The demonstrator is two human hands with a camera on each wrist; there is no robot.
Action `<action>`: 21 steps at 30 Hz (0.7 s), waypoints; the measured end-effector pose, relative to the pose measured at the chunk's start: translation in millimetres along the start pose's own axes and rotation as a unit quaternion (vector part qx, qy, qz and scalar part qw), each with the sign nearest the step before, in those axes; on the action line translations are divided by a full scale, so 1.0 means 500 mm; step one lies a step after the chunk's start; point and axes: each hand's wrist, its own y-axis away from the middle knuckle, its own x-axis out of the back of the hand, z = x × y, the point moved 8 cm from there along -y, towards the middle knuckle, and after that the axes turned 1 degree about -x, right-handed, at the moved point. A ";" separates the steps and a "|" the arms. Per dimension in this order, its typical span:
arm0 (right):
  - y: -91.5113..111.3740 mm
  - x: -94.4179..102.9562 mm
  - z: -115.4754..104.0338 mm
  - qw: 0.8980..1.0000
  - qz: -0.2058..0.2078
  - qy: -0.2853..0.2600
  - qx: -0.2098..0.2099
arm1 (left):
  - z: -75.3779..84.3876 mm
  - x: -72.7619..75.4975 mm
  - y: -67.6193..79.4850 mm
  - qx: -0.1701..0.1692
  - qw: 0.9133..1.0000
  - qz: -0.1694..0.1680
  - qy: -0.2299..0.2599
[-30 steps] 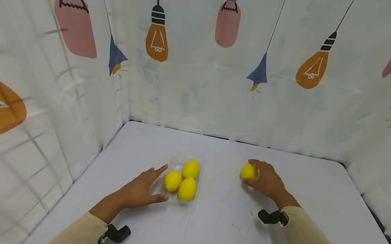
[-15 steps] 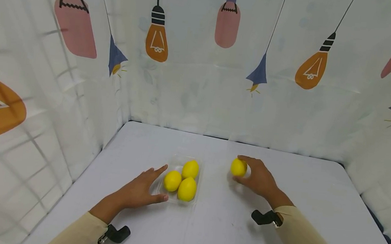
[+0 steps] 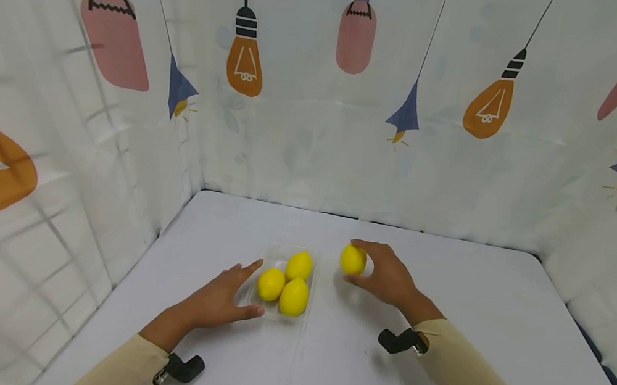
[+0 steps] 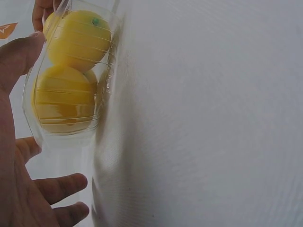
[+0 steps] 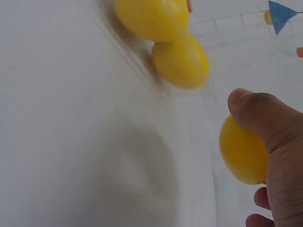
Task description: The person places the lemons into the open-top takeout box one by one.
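Note:
Three yellow lemons sit together in a clear plastic tray left of the table's middle. At the tray's left side is my left hand, thumb and fingers spread; in the left wrist view the thumb and a finger lie at the tray's rim, and touch is hard to tell. My right hand pinches another lemon between thumb and fingers, to the right of the tray. That lemon is held above the table, its shadow falling below it in the right wrist view.
A white-covered table carries everything. White curtains printed with lamps and bulbs enclose its back and sides. Each wrist wears a black camera mount.
My right hand has carried its lemon leftward over the table, closer to the tray, and slightly up. The left hand and the lemons in the tray have stayed in place.

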 end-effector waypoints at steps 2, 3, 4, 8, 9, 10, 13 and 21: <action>-0.003 -0.005 -0.011 1.000 -0.003 -0.001 0.001 | -0.001 0.000 -0.001 0.001 1.000 0.000 -0.002; -0.004 -0.006 -0.016 1.000 -0.004 -0.002 0.001 | -0.001 0.000 -0.001 0.001 1.000 0.001 -0.002; -0.005 -0.008 -0.022 1.000 -0.005 -0.003 0.003 | -0.001 0.000 -0.001 0.001 1.000 0.001 -0.003; -0.010 -0.017 -0.043 1.000 -0.005 -0.007 0.014 | -0.002 -0.001 -0.001 0.000 1.000 0.002 -0.004; -0.011 -0.019 -0.047 1.000 -0.004 -0.009 0.017 | -0.002 -0.002 -0.001 -0.002 1.000 0.003 -0.004; -0.013 -0.021 -0.053 1.000 -0.003 -0.009 0.020 | -0.002 -0.002 -0.001 -0.002 1.000 0.003 -0.003; -0.016 -0.026 -0.068 1.000 0.001 -0.010 0.027 | -0.002 -0.002 -0.001 -0.003 1.000 0.004 -0.002; -0.024 -0.042 -0.101 0.999 -0.004 -0.012 0.040 | 0.000 -0.001 0.000 -0.005 1.000 0.004 0.001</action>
